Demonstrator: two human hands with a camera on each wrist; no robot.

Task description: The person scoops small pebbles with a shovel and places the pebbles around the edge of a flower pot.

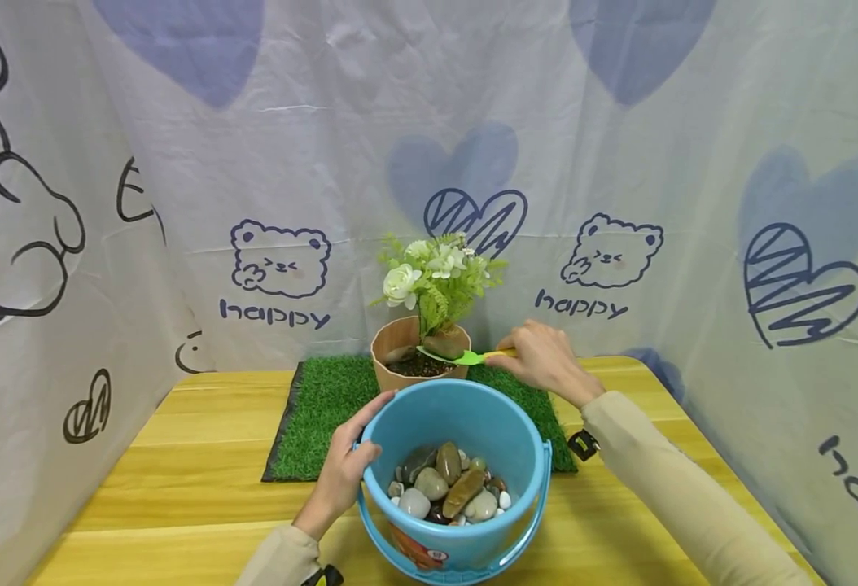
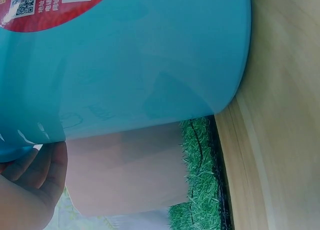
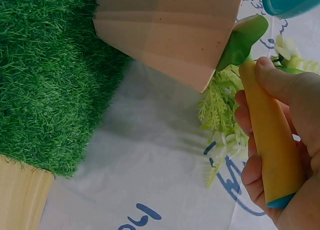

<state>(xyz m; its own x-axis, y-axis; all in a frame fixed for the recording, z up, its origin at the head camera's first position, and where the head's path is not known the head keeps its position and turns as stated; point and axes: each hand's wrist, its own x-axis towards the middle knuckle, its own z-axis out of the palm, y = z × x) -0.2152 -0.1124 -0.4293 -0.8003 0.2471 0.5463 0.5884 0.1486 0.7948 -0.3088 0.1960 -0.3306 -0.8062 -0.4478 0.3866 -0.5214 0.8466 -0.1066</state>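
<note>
My right hand [image 1: 546, 358] grips the yellow handle of a small garden trowel [image 3: 270, 135]. Its green blade [image 1: 469, 358] reaches over the rim of a tan flowerpot [image 1: 392, 376], at the dark soil. A brown stone [image 1: 445, 342] sits at the blade, behind its edge; whether the blade bears it, I cannot tell. Another stone [image 1: 400, 354] lies at the pot's left, and white flowers with green leaves [image 1: 436, 273] stand in it. With the thumb over the rim and fingers outside, my left hand [image 1: 344, 460] holds a blue bucket [image 1: 454, 399] containing several stones [image 1: 432, 484].
The pot stands on a green artificial turf mat [image 1: 326, 423] on a wooden table [image 1: 143, 472]. The bucket is in front of the pot, close to it, its handle [image 1: 539, 521] hanging down. A printed white cloth [image 1: 312, 146] encloses the back and sides.
</note>
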